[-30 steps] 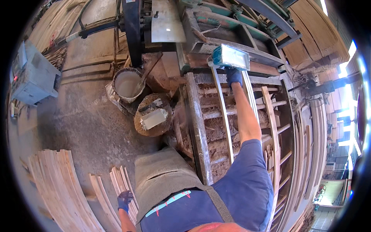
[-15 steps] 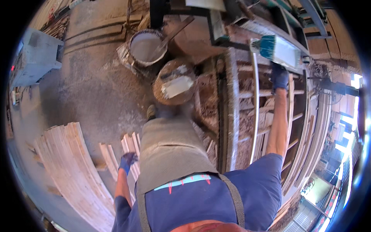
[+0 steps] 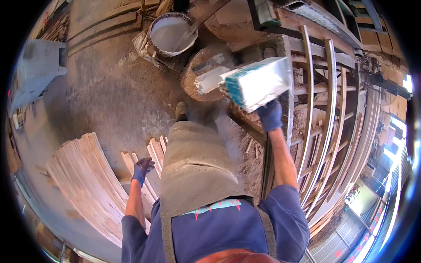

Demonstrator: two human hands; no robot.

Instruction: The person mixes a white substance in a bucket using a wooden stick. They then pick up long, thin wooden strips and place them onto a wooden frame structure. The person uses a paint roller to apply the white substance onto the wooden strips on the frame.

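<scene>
My right hand, in a dark blue glove, is closed on the near side of a white-and-teal box-shaped container. The container is smeared with white and tilts over the edge of a round stand. On that stand lies a flat piece coated in white, partly covered by the container. My left hand, also gloved, hangs low beside pale wood strips. Its fingers are loosely bent and apart, with nothing visible in them.
A bucket of whitish liquid with a wooden paddle stands beyond the stand. At right, long strips lie across a rack. A stack of pale boards lies at left, a grey machine farther off.
My right hand has brought the container left and nearer, from over the rack to the round stand. More strips now show across the rack. My left hand has barely moved.
</scene>
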